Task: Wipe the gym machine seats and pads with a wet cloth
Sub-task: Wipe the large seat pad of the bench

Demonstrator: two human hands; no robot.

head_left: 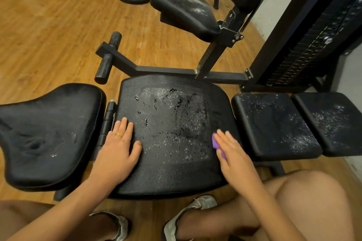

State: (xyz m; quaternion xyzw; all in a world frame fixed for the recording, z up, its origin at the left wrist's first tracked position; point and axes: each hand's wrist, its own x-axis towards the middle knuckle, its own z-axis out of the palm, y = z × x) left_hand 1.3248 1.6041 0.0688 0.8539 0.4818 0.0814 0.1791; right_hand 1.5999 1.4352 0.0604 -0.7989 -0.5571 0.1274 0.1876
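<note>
Progress: middle seat [176,162] wet, mid-wipe; right pads [274,127] pending.
Left grip [117,148]: flat, empty.
Right grip [233,152]: flat, pressing purple cloth [215,142].

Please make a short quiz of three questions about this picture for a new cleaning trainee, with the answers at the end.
1. Which hand presses the purple cloth on the wide middle pad? A) left B) right C) both
2. True or false: the left hand lies flat on the wide middle pad and holds nothing.
3. Fill in: to the right of the wide middle pad there are ___ small pads with white specks.
Key: 1 B, the right hand; 2 true; 3 two.
</note>
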